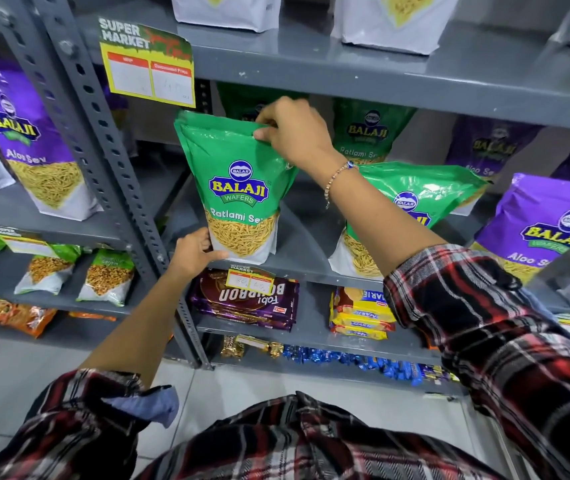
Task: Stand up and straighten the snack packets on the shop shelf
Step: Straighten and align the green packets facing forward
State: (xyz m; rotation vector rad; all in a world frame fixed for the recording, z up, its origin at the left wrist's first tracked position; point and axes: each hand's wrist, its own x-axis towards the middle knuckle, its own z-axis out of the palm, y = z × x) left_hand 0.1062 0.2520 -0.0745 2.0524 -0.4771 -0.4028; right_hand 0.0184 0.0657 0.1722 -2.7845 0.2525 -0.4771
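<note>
1. Packet: a green plastic Ratlami Sev snack packet stands upright at the front edge of the grey metal shelf, just left of centre.
2. The right hand pinches the packet's top seal at its 1 o'clock corner, grip closed on it.
3. The left hand clasps its 7 o'clock bottom corner.
4. At 3 o'clock, a second green packet leans over, beside a purple Aloo Sev packet.

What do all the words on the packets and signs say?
"BALAJI WAFERS Ratlami Sev": held green packet
"BALAJI Aloo Sev": purple packet
"SUPER MARKET", "Discounted Price": yellow price card; handwritten numbers unreadable
"BOURBON", upside down: brown biscuit pack
"MARIE": yellow biscuit packs
Small shelf tag: too blurred
</note>
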